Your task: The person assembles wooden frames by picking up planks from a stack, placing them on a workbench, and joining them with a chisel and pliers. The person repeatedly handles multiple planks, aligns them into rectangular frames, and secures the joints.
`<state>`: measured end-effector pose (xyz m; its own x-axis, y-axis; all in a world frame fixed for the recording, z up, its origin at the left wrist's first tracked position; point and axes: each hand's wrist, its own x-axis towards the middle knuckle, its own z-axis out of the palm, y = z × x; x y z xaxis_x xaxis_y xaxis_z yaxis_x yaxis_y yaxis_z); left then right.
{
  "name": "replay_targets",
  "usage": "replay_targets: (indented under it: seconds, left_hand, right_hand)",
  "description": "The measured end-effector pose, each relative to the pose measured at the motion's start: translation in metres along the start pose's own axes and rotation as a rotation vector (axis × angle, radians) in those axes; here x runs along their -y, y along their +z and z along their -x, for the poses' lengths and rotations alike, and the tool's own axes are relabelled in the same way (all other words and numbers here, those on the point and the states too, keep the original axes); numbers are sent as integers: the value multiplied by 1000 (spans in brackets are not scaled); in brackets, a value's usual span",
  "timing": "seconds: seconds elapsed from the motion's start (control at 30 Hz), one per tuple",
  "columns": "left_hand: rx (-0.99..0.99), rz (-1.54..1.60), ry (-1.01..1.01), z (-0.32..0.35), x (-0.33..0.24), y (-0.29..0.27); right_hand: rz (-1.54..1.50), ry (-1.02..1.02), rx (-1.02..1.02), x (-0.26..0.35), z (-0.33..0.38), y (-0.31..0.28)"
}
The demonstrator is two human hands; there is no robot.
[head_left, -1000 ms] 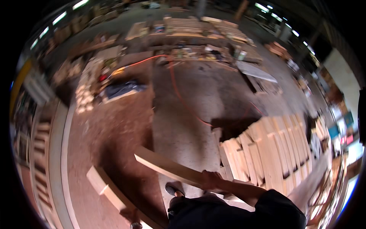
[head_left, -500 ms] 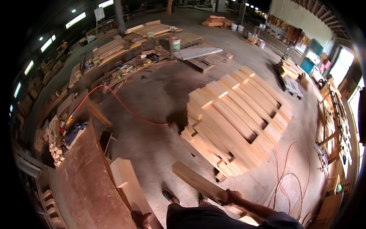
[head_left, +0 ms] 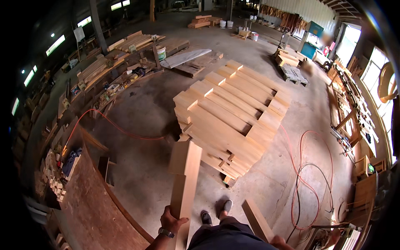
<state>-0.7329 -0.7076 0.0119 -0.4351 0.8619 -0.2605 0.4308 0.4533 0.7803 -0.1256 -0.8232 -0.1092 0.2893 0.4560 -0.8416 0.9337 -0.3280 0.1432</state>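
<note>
My left hand (head_left: 173, 221), with a watch on its wrist, is closed around a notched wooden beam (head_left: 183, 183). This beam stands up in front of me, its stepped upper end overlapping the near left corner of a stack of timbers (head_left: 233, 108). Low in the picture my right hand (head_left: 280, 243) is closed on the near part of a second, plain-looking wooden beam (head_left: 257, 218), which slants up and to the left, beside my leg. Part of that hand is cut off by the lower edge. The stacked timbers lie side by side, with slots between some of them.
A brown sheet-topped table (head_left: 98, 204) is at my left, with small wood blocks (head_left: 54, 179) beyond it. An orange hose (head_left: 125, 130) crosses the floor at left; more hoses (head_left: 300, 183) loop at right. Planks and pallets stand farther back.
My view has turned right. The left beam has swung away from the brown table to stand before the stack. The right beam has moved right and lower, with my right hand still on it.
</note>
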Motion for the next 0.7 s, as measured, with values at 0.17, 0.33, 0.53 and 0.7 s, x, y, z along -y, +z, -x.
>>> replay_targets:
  seconds: [0.17,0.33,0.53,0.7]
  left_hand:
    - [154,-75,107,22,-45,27]
    - [249,-178,216,30,-91,80]
    - [358,-296,296,49,-188,185]
    - [478,-359,317,74,-262,286]
  right_hand:
    - [-238,129,22,-59,5,63]
    - [-423,167,-29,-85,3,63]
    - [-588,148,-78,-152,-48,47]
    - [-693,130,-98,-236,-85,34]
